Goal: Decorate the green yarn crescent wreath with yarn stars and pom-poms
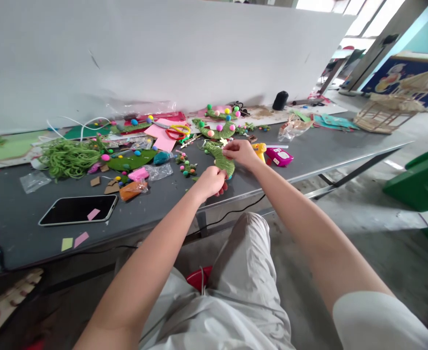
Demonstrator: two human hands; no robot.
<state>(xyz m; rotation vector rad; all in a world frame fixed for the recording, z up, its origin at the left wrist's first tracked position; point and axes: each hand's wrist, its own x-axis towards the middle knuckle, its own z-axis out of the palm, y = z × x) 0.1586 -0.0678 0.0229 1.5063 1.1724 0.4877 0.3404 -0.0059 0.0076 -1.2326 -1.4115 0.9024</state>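
Observation:
A crescent-shaped piece wrapped in green yarn (217,154) is held above the front of the table. My left hand (212,182) grips its lower end, with the fingers closed around it. At its upper edge, my right hand (241,151) pinches a small pale yellow piece (223,141), perhaps a star or flower shape, against or just over the yarn. Behind my hands lies another green yarn crescent (217,129) dotted with coloured pom-poms. Small pom-pom clusters (187,165) rest left of my left hand. A yellow toy-like object (259,149) stands beside my right wrist.
Red-and-yellow-handled scissors (178,131) lie on pink paper (163,141). Green yarn (68,158) and a phone (79,210) are on the left. A magenta box (279,156) sits on the right. A white board (163,53) rises behind the table; a cable (232,212) hangs below its edge.

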